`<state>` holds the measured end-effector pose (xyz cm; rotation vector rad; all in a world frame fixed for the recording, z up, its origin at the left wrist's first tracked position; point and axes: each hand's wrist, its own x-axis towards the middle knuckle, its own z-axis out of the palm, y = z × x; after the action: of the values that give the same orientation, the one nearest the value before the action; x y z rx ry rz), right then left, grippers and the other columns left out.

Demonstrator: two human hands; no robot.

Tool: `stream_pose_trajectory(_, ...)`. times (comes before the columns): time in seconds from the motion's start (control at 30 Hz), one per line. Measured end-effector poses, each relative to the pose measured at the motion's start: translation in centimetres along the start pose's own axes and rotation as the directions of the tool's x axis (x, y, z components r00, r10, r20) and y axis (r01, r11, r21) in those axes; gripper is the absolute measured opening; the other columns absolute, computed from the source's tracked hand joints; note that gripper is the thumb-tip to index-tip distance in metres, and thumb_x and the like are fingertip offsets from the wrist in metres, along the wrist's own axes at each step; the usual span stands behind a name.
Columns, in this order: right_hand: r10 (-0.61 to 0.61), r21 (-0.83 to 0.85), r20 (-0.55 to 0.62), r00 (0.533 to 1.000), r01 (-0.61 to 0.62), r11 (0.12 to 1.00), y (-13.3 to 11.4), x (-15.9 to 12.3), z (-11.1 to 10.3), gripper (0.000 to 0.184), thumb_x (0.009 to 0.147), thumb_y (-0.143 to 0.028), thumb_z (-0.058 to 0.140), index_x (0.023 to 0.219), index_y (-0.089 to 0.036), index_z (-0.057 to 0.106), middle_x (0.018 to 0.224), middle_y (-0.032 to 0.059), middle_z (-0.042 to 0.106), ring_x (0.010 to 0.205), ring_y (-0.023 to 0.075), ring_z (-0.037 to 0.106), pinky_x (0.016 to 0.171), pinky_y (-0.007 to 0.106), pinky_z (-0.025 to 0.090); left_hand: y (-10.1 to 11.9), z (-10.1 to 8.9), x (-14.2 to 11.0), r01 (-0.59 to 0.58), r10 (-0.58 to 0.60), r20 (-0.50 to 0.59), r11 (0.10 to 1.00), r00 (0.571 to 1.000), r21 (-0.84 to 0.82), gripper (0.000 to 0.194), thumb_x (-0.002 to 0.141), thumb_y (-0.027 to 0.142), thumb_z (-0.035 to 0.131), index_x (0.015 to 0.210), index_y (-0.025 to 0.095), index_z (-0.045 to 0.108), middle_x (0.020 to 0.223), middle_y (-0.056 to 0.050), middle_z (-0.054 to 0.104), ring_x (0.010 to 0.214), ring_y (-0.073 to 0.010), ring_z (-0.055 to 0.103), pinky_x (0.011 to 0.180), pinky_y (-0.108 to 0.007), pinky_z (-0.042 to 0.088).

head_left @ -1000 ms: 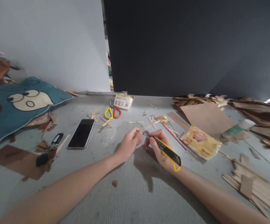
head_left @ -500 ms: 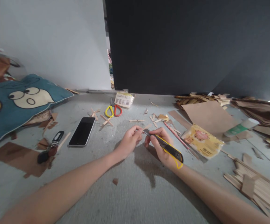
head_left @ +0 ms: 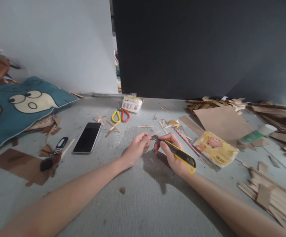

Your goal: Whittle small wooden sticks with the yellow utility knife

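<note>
My right hand (head_left: 170, 152) is closed around a black and yellow utility knife (head_left: 179, 154), its blade end pointing left toward my other hand. In a pinch, my left hand (head_left: 138, 146) holds a thin wooden stick (head_left: 155, 133), whose pale end shows just beyond the fingers. The knife's tip is at the stick, close to my left fingertips; whether it touches the wood I cannot tell. Beyond my hands lie a flat wooden stick (head_left: 145, 126), crossed sticks (head_left: 113, 126) and scissors (head_left: 120, 116) with one yellow and one red handle.
A phone (head_left: 87, 138), keys (head_left: 50, 161) and a blue cushion (head_left: 29, 108) are on the left. To the right are a yellow packet (head_left: 215, 148), a red striped stick (head_left: 187, 142), a glue stick (head_left: 257, 134), brown cardboard (head_left: 221, 123) and a pile of wooden sticks (head_left: 271, 194).
The whole view has shifted slightly. My hands stay close together, with the knife still in the right hand and the wooden stick in the left; the knife's angle barely changes.
</note>
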<state>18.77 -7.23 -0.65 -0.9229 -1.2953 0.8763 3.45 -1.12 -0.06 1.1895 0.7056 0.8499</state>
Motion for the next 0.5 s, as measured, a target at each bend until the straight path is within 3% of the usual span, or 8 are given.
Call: stream_pose_trajectory(0.5,0.002,0.004,0.011,1.0,-0.002,1.0,0.16,0.3,-0.04,0.03,0.099,-0.053,0.063,0.099,-0.025,0.052,0.073,-0.0017,0.068,0.065,0.017,0.066,0.069,0.034,0.054,0.01,-0.29,0.46,0.042,-0.042,0.009,0.998,0.999,-0.054,0.041,0.081,0.055,0.072,0.076,0.02,0.051,0.055,0.011,0.031,0.048,-0.0058,0.022,0.049,-0.023,0.016)
